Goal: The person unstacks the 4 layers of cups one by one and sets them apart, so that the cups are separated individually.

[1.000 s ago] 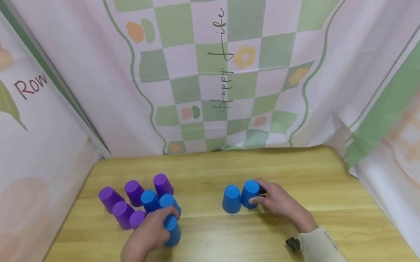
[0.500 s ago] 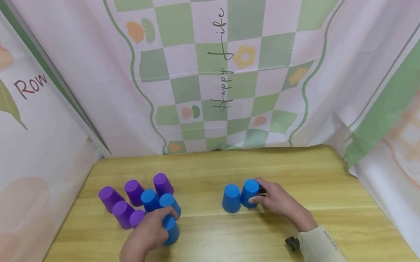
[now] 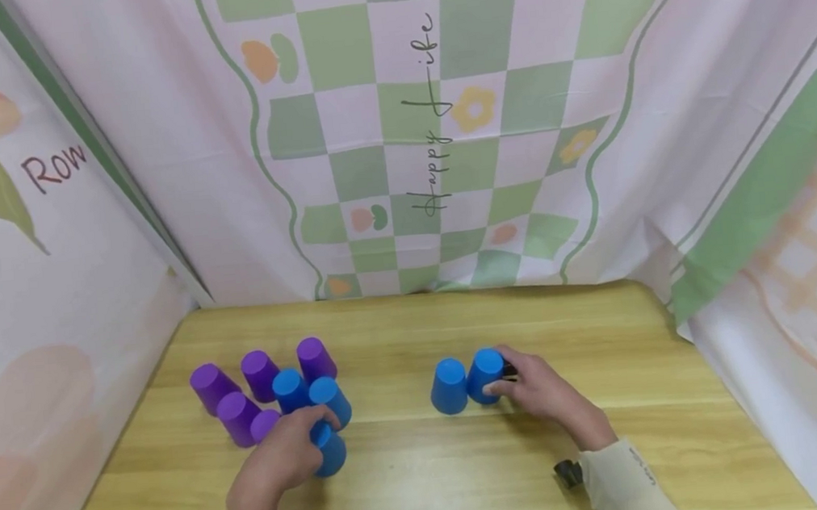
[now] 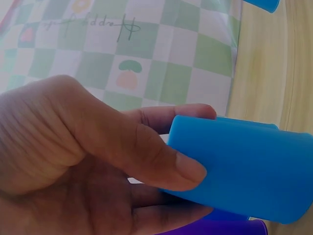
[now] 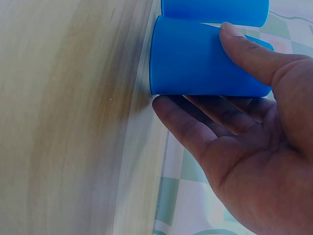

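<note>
My left hand (image 3: 287,456) grips an upside-down blue cup (image 3: 331,452) at the near side of the left group. In the left wrist view the thumb lies along this blue cup (image 4: 244,166), with fingers round its other side. Behind it stand two more blue cups, one darker (image 3: 291,391) and one lighter (image 3: 331,402). On the right, my right hand (image 3: 537,385) holds another upside-down blue cup (image 3: 485,376) between thumb and fingers, seen in the right wrist view as a blue cup (image 5: 205,61). Close to its left stands one more blue cup (image 3: 449,387).
Several purple cups (image 3: 241,419) stand upside down at the left, one partly behind my left hand. All rest on a wooden table (image 3: 428,480). A checked curtain (image 3: 415,165) rises along the back edge, with printed cloth (image 3: 42,319) at the left side.
My left hand and its blue cup have shifted slightly to the left. The right hand and the two blue cups by it have stayed practically in place.
</note>
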`<action>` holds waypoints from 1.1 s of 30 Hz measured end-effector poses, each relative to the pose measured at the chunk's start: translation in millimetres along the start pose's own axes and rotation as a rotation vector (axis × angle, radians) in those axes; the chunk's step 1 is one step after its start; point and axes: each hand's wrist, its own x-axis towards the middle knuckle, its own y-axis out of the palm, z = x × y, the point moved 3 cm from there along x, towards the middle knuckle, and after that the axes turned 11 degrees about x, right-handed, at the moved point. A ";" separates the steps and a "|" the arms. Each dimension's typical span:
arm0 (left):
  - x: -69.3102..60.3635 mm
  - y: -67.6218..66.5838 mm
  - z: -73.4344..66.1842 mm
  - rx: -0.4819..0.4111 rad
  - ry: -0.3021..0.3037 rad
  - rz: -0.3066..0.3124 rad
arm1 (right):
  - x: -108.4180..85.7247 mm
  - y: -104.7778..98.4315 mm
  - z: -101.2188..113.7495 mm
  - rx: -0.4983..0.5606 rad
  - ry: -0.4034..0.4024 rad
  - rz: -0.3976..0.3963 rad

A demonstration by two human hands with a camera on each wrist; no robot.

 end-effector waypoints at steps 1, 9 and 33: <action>0.1 0.0 0.1 -0.001 -0.006 0.005 | 0.0 0.0 0.1 0.001 -0.001 -0.001; -0.7 -0.9 -0.1 -0.020 -0.028 0.007 | -0.1 -0.5 1.5 0.007 -0.014 0.005; -32.2 -28.0 -26.8 0.038 0.083 -0.166 | -2.4 0.4 3.0 0.018 -0.002 0.003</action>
